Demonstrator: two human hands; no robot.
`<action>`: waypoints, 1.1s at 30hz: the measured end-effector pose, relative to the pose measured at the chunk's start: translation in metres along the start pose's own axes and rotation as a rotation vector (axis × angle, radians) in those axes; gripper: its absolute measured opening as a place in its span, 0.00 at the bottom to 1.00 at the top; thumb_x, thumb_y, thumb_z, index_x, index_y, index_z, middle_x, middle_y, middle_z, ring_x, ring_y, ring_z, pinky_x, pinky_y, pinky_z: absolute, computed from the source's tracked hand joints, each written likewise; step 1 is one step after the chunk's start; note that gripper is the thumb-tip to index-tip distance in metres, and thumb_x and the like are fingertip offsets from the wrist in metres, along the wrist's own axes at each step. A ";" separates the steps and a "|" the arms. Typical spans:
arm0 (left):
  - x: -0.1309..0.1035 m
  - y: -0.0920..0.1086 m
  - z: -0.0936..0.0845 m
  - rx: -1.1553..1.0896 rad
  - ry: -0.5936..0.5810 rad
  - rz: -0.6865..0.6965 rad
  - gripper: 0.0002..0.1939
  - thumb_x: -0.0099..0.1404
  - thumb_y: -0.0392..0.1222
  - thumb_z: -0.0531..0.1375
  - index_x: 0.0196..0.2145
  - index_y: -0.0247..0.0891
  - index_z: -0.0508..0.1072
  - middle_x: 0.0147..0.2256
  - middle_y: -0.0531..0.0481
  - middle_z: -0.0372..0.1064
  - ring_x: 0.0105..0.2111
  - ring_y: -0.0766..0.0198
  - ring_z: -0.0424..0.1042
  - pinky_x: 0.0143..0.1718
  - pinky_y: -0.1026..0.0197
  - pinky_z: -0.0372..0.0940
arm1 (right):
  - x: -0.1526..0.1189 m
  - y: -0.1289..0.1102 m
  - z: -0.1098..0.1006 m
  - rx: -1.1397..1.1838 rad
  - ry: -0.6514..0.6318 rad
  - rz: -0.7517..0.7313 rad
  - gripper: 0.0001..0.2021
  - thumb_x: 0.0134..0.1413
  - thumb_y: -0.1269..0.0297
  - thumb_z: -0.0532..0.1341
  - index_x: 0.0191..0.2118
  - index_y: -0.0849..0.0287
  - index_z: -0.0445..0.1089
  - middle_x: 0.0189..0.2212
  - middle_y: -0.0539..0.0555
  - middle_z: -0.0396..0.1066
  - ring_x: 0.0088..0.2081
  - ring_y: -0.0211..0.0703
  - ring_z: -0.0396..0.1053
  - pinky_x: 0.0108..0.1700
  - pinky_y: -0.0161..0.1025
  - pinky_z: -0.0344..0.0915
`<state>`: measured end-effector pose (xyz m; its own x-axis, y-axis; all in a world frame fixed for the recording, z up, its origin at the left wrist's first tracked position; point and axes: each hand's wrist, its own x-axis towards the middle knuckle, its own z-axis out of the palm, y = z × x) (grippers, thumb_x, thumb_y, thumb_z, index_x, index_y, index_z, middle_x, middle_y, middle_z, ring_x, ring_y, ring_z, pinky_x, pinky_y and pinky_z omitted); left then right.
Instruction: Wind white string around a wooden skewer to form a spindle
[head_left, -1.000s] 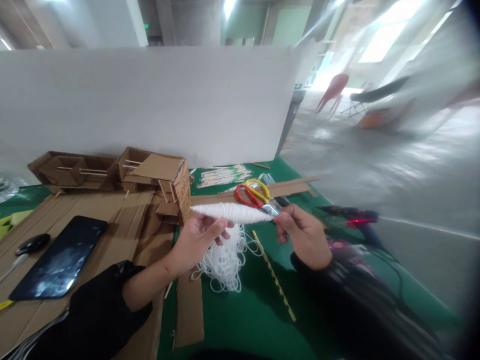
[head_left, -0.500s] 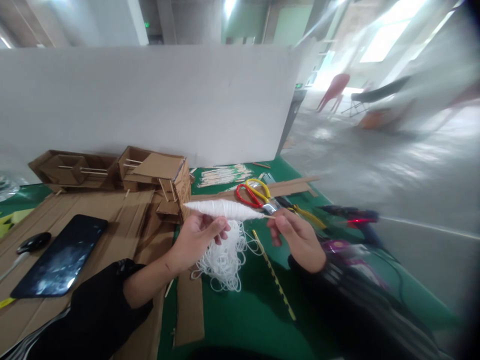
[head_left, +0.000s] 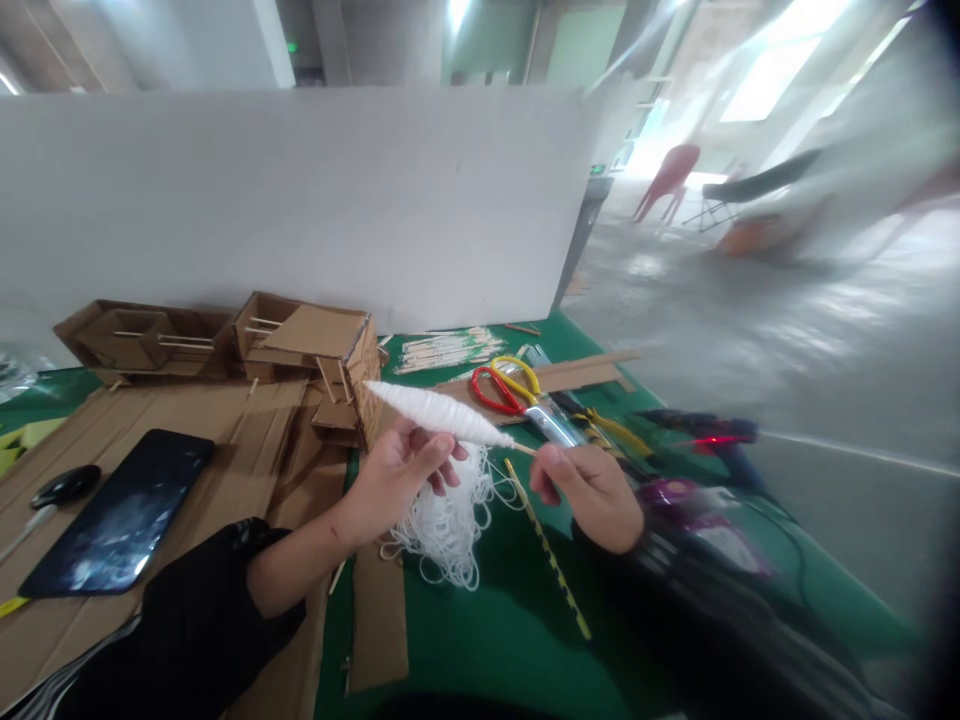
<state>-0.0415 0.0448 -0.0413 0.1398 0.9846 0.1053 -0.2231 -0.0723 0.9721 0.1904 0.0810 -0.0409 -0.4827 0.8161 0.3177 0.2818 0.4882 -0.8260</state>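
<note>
A spindle-shaped bundle of white string (head_left: 439, 412) is wound tightly around a thin wooden stick (head_left: 525, 449). My right hand (head_left: 589, 492) pinches the bare right end of that stick, and the bundle slants up to the left. Just beneath the bundle, my left hand (head_left: 405, 478) is closed, thumb against curled fingers, on white string; the strand itself is hard to make out. Below the left fingers, a loose tangle of white string (head_left: 446, 535) lies on the green tabletop (head_left: 510, 640).
Scissors (head_left: 517, 390) with red and yellow handles, pliers (head_left: 619, 432) and a blurred power drill (head_left: 705, 435) lie to the right. A yellow-black strip (head_left: 551, 555) is near the tangle. At left are a cardboard structure (head_left: 307, 340), a phone (head_left: 120, 510) and a mouse (head_left: 66, 487).
The bundle has tilted, its right end and my right hand dropping slightly down and left. Its left tip has risen away from my left hand, which has barely moved.
</note>
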 end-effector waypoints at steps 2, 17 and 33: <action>0.000 0.001 0.001 0.010 0.015 0.008 0.12 0.65 0.47 0.61 0.38 0.35 0.66 0.33 0.49 0.73 0.25 0.70 0.72 0.23 0.68 0.66 | 0.000 0.000 0.001 0.030 0.012 0.013 0.24 0.66 0.51 0.48 0.26 0.59 0.68 0.18 0.50 0.66 0.18 0.35 0.62 0.21 0.33 0.59; 0.000 0.003 0.003 0.105 0.032 -0.023 0.14 0.63 0.49 0.62 0.31 0.33 0.72 0.29 0.48 0.73 0.23 0.70 0.70 0.22 0.68 0.65 | -0.001 0.003 0.008 0.086 0.160 -0.009 0.09 0.61 0.57 0.58 0.40 0.57 0.66 0.27 0.50 0.69 0.21 0.35 0.65 0.23 0.33 0.64; -0.003 0.001 0.003 0.050 0.032 -0.037 0.14 0.61 0.47 0.64 0.37 0.36 0.66 0.31 0.51 0.73 0.25 0.70 0.71 0.23 0.68 0.66 | -0.003 -0.001 0.001 -0.001 -0.017 -0.060 0.30 0.67 0.51 0.44 0.20 0.58 0.70 0.18 0.51 0.70 0.21 0.37 0.67 0.27 0.35 0.63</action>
<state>-0.0388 0.0416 -0.0404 0.1157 0.9913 0.0633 -0.1695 -0.0430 0.9846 0.1907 0.0780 -0.0415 -0.5128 0.7799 0.3589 0.2526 0.5366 -0.8052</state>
